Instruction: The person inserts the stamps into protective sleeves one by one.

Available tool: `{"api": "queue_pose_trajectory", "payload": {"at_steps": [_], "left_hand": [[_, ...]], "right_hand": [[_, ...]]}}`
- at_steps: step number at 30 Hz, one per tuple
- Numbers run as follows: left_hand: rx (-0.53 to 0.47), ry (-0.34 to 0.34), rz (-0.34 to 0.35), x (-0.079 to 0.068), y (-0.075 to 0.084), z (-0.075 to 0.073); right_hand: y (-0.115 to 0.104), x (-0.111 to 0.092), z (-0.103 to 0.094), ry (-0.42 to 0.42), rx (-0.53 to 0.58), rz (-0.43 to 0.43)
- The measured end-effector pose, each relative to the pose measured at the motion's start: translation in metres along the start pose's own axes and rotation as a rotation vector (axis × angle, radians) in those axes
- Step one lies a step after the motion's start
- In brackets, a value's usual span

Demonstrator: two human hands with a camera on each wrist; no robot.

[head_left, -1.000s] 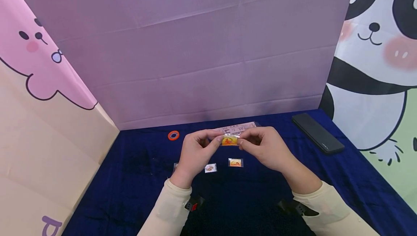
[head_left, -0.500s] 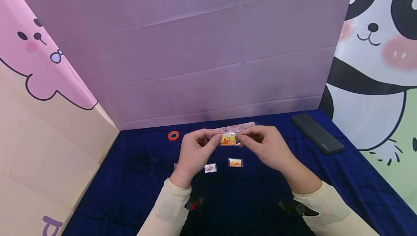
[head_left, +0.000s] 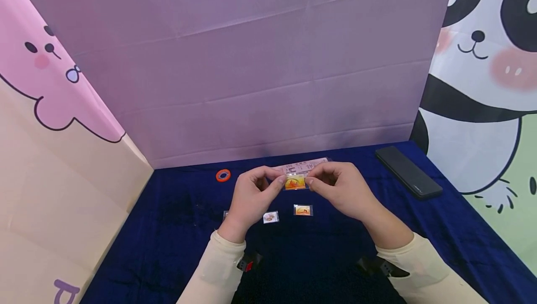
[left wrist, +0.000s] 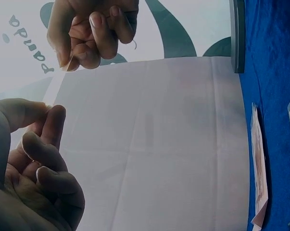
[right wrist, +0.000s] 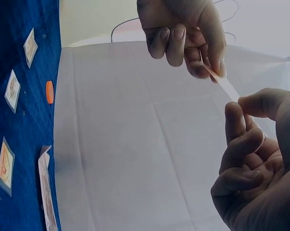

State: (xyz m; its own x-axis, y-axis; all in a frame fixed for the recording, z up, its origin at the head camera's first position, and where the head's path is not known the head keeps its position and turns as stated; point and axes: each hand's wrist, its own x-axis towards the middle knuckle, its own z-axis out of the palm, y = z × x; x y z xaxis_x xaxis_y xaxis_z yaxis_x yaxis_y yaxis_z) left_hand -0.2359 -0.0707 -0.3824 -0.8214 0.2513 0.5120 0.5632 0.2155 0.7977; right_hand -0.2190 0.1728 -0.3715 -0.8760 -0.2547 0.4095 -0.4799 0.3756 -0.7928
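A small yellow-orange stamp in a clear sleeve (head_left: 295, 183) is stretched level between both hands, raised over the table. My left hand (head_left: 254, 197) pinches its left end between thumb and forefinger. At its right end, the thumb and forefinger of my right hand (head_left: 347, 193) pinch the sleeve's edge. Both wrist views show the sleeved stamp (right wrist: 227, 88) nearly edge-on as a thin pale strip. Below lie an orange sleeved stamp (head_left: 303, 210) and a white sleeved stamp (head_left: 271, 217). Another sleeved piece (right wrist: 31, 47) is mostly hidden by my left wrist in the head view.
Behind the hands lies a pink printed paper strip (head_left: 308, 165) in a clear sleeve, partly covered by them. An orange ring (head_left: 217, 176) sits at the back left. A long black case (head_left: 409, 172) lies at the right of the blue cloth (head_left: 168, 248). Printed fabric walls enclose the table.
The held stamp tilts slightly and shifts a little left, then back right. My right fingertips move slightly along its edge. Both hands otherwise stay in place.
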Motion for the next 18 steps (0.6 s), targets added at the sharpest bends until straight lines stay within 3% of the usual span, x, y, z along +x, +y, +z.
{"api": "queue_pose_trajectory", "payload": {"at_steps": [9,18], "left_hand": [[0.018,-0.048,-0.019,0.003,-0.006,0.005],[-0.002,-0.044,-0.038,0.007,-0.017,0.009]], "right_hand": [[0.008,0.004,-0.008,-0.002,-0.036,0.019],[0.017,0.010,-0.017,0.105,-0.092,0.040]]}}
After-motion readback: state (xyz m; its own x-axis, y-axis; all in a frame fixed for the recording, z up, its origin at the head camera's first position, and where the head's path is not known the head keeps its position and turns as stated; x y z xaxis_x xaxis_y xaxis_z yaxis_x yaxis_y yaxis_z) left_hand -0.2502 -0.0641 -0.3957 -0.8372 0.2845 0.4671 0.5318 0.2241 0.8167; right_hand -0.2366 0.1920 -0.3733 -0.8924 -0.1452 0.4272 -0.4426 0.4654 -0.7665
